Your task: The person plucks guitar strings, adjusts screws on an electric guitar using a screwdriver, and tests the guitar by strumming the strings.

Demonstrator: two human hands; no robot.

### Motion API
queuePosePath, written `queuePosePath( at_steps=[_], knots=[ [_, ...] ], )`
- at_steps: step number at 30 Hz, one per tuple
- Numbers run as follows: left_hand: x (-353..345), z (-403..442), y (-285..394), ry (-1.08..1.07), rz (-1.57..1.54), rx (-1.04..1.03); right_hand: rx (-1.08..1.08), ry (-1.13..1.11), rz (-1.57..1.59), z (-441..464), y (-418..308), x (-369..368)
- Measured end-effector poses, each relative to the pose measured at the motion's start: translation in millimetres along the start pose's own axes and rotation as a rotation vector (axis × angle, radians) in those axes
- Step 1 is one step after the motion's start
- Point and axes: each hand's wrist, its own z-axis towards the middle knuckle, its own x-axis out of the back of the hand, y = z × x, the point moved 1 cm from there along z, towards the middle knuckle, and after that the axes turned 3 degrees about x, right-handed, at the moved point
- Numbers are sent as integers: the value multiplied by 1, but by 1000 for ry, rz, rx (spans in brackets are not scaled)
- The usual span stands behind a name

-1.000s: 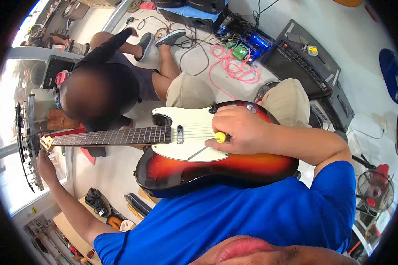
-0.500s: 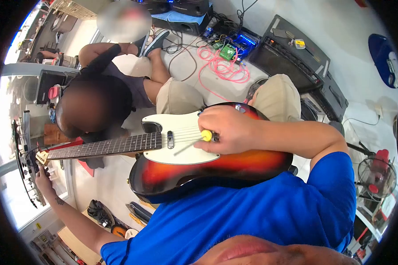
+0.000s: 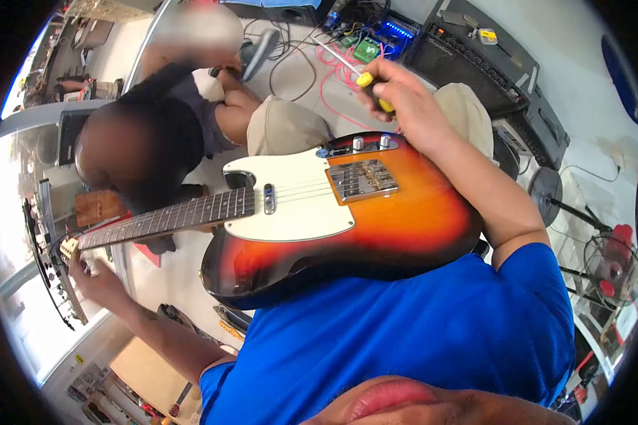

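A sunburst electric guitar (image 3: pixel 404 212) with a white pickguard (image 3: pixel 290 219) lies across my lap, its neck (image 3: pixel 170 218) pointing left. My right hand (image 3: pixel 407 99) is raised beyond the control knobs, closed around a screwdriver (image 3: pixel 376 92) with a yellow and black handle; the metal shaft points up and left. The bridge (image 3: pixel 363 180) and strings are uncovered. At the far left, my left hand (image 3: pixel 96 280) is beside the headstock (image 3: pixel 69 248), its fingers bent at the tuners and blurred; I cannot tell whether they grip a tuner.
A person in dark clothes (image 3: pixel 163 134) sits close beyond the neck. Pink cable (image 3: pixel 333 71), black cables and a green pedal (image 3: pixel 366 50) lie on the floor. An amplifier (image 3: pixel 468 71) stands at the upper right, a fan (image 3: pixel 613 269) at the right.
My right hand has lifted off the strings and moved up and right with the screwdriver, uncovering the bridge. My left hand remains at the headstock. The seated person's arm has shifted.
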Motion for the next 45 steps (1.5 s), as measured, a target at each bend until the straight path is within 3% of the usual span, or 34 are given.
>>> queuePosePath(
  at_steps=[1,2,3,5,9,14,16,18,19,22,24,27,29,31,45],
  knots=[
    [12,-8,47,-152,-186,-336,30,11,-48,2,0,-2],
    [17,-27,86,-453,-330,-279,25,78,-107,4,2,1],
    [37,-29,134,-677,-287,-547,25,133,-158,7,5,3],
    [41,-47,165,-900,-164,-689,8,245,-46,6,2,-6],
    [5,-70,181,-644,-66,-945,59,103,11,6,8,-3],
    [-24,-81,166,-470,-153,-971,69,83,-77,4,-4,-2],
    [-29,-85,163,-427,-186,-956,232,46,-224,10,-19,-10],
    [-34,-88,156,-413,-183,-983,271,64,-194,11,-35,-12],
    [-39,-92,150,-398,-191,-983,358,2,-333,16,-41,0],
    [-57,-107,122,-354,-212,-933,222,56,-343,-2,-74,-2],
    [-70,-124,118,-398,-266,-922,353,1,-539,-11,-50,64],
    [-84,-146,100,-426,-353,-843,293,-125,-775,-38,-39,93],
    [-88,-160,91,-415,-370,-804,219,-183,-729,-47,-27,103],
    [-92,-161,84,-403,-393,-798,145,-158,-649,-45,-15,101],
    [-104,-164,67,-393,-350,-774,228,-233,-803,-52,-44,60]
  ],
)
